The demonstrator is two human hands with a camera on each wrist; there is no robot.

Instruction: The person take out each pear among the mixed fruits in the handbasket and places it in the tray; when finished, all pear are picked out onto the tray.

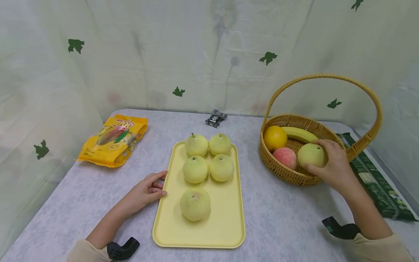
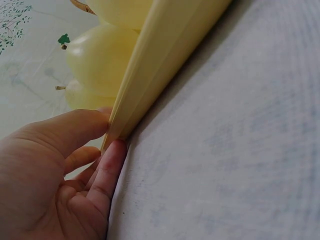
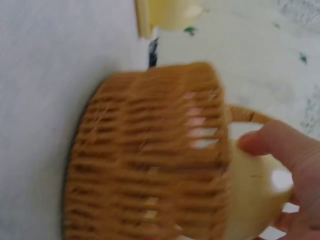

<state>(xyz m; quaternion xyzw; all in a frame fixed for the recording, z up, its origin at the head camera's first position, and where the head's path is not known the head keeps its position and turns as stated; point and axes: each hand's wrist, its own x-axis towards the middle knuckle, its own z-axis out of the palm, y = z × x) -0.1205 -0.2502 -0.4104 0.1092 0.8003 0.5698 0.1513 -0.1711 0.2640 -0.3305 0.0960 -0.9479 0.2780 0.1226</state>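
Observation:
My right hand (image 1: pixel 338 165) holds a round yellow-green pear (image 1: pixel 309 155) inside the wicker basket (image 1: pixel 284 176), thumb and fingers around its sides. Beside that pear in the basket lie a peach (image 1: pixel 285 158), an orange (image 1: pixel 275 138) and a banana (image 1: pixel 299 134). In the right wrist view the basket wall hides the pear's lower part. At the left edge of a yellow tray (image 1: pixel 226 214), my left hand (image 1: pixel 142 194) pinches the rim, thumb at the top and fingers against the side. On the tray sit several pears (image 1: pixel 195 204), most grouped at its far end.
A yellow snack bag with a mango picture (image 1: pixel 114 140) lies at the back left. Near the table's back edge is a small black wrapped packet (image 1: pixel 216 118). A dark green package (image 1: pixel 376 182) lies right of the basket, whose tall handle (image 1: pixel 327 76) arches above it.

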